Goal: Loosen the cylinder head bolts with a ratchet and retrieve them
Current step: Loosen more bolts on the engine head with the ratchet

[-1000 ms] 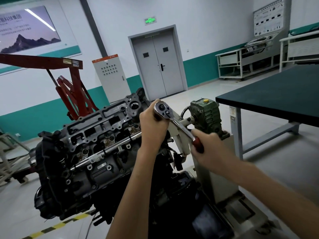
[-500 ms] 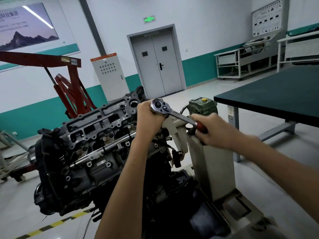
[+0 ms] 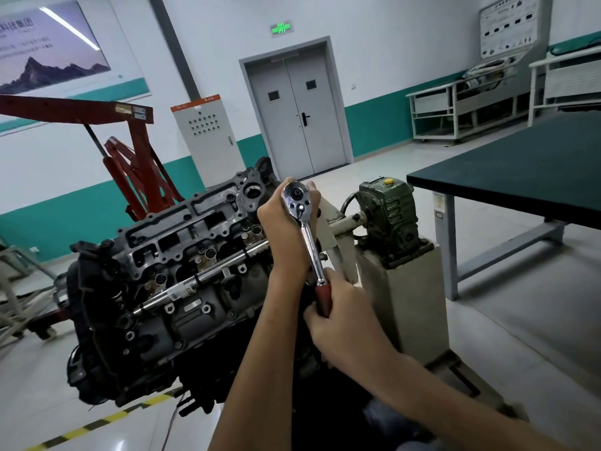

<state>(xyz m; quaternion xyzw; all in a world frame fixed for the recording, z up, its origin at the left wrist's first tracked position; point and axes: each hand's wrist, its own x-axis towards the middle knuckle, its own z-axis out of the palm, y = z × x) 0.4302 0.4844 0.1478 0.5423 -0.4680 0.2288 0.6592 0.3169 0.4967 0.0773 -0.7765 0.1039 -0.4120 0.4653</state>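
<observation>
Chrome ratchet (image 3: 308, 237) is standing over the near end of the cylinder head (image 3: 182, 255); the left hand (image 3: 286, 234) is wrapping its head; the right hand (image 3: 341, 317) is gripping the red handle (image 3: 323, 299); bolts cannot be told apart here.

engine (image 3: 169, 275) sat at 9 o'clock on stand (image 3: 403, 288) | gearbox (image 3: 388, 219) atop stand at 2 o'clock | ratchet (image 3: 307, 236) lay between them | table (image 3: 520, 177) at 3 o'clock | hoist (image 3: 130, 151) behind engine at 10 o'clock | door (image 3: 297, 115) at 12 o'clock
</observation>
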